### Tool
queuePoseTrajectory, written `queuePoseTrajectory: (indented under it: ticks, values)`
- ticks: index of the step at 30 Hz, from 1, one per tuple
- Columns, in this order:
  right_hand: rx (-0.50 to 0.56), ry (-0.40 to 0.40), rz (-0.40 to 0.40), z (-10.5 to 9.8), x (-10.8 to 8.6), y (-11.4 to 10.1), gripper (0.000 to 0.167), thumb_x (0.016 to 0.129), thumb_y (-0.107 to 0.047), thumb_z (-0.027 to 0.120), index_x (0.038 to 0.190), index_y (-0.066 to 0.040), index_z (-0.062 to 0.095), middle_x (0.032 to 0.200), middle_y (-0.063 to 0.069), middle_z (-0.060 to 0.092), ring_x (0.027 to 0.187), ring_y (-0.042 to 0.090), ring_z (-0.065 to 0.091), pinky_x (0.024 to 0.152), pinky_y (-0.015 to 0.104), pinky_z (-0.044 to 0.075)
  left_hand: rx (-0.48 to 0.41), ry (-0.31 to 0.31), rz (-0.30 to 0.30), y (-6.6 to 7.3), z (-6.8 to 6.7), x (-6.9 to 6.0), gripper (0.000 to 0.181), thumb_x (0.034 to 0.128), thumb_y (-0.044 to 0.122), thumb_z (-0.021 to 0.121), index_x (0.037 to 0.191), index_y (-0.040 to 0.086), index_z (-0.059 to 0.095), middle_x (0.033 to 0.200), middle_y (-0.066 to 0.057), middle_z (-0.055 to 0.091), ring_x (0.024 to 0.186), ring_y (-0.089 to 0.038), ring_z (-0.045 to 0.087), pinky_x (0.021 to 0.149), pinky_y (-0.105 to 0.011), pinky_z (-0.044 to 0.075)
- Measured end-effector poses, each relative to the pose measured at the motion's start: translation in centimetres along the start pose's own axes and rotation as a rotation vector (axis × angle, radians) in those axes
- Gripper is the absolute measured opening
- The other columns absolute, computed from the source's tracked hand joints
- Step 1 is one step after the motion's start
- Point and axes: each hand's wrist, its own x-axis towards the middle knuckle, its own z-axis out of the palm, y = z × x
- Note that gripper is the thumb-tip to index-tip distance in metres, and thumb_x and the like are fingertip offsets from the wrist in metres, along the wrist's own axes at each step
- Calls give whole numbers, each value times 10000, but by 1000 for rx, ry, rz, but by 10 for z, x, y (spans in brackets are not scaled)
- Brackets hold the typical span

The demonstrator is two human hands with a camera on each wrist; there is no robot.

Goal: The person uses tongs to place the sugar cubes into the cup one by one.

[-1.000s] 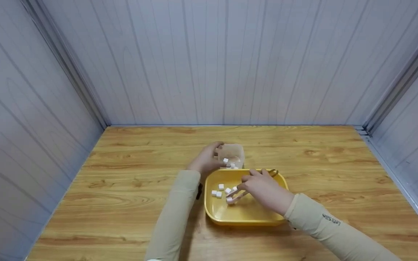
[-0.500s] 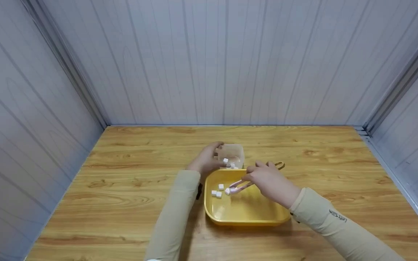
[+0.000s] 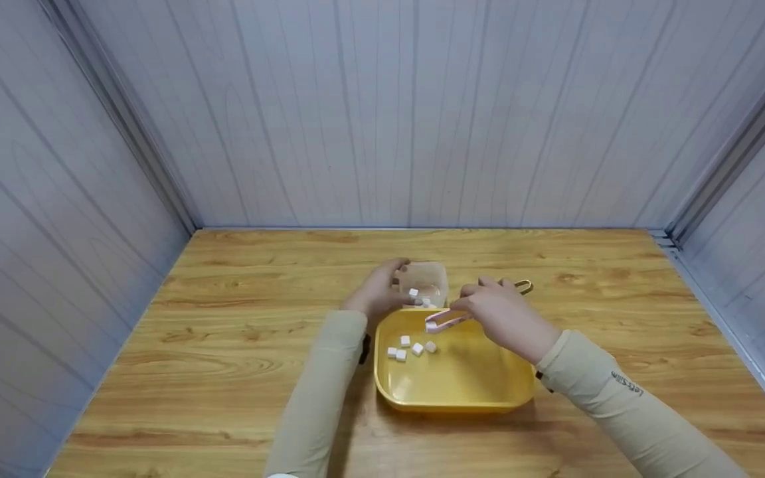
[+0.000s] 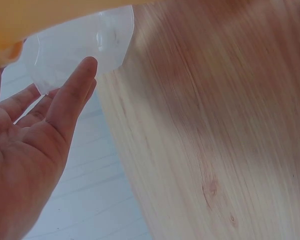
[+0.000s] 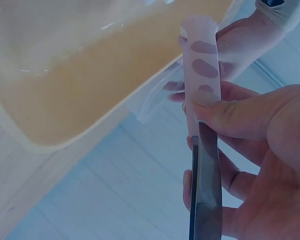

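My right hand (image 3: 507,313) pinches a pair of small tongs (image 3: 450,322), metal at the back with pink, spotted tips, between thumb and fingers. At the tips sits a white cube (image 3: 430,326), above the far part of a yellow tray (image 3: 459,382). On the tray's floor, toward the left, lie several white cubes (image 3: 417,348). Just behind the tray my left hand (image 3: 377,290) holds a clear plastic container (image 3: 427,273) by its left side. A few white cubes (image 3: 414,292) are inside it. The left wrist view shows fingers (image 4: 72,95) against the container's wall.
The wooden table (image 3: 236,345) extends to both sides of the tray and behind the container. Pale panelled walls (image 3: 382,119) enclose its back, left and right. The tray's far rim lies right against the container's near side.
My right hand has moved up and back with the tongs, lifting a white cube from the tray's floor toward the far rim. The left hand and the container stay where they were.
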Motion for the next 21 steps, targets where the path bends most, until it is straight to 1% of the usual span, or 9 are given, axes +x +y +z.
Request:
queuePoseTrajectory:
  ticks: [5,9,12,15,21]
  values:
    - [13,16,13,-4,4,7,370,784,86,706,1005,-207,749,944,-9,659,840,265,531,661,491,464,5,-13,12,-1,-1,1,819,771,51,792,1464,102,357,1454,-136,370,1269,-353,421,914,-347,483]
    - [22,14,34,-5,9,13,375,784,86,705,1025,-199,747,961,3,664,865,266,527,681,492,469,13,-23,14,-1,-2,0,814,785,42,778,1470,103,343,1467,-132,352,1277,-356,413,902,-340,491]
    - [33,6,61,-6,12,16,407,786,104,698,1053,-200,745,975,10,660,878,262,525,703,497,468,25,-20,22,-1,-2,-1,819,785,65,784,1471,85,338,1465,-139,352,1275,-361,411,912,-349,486]
    - [38,20,73,-5,15,20,415,782,112,700,1064,-190,741,973,25,655,884,273,528,709,512,468,35,-16,31,-1,-2,-1,832,777,88,797,1470,67,337,1456,-146,360,1266,-362,416,910,-355,485]
    - [40,41,98,-3,21,25,365,811,64,691,1074,-185,736,965,33,652,886,280,526,743,544,467,43,-8,31,0,-1,0,820,775,71,792,1466,86,351,1451,-142,369,1257,-356,427,926,-367,477]
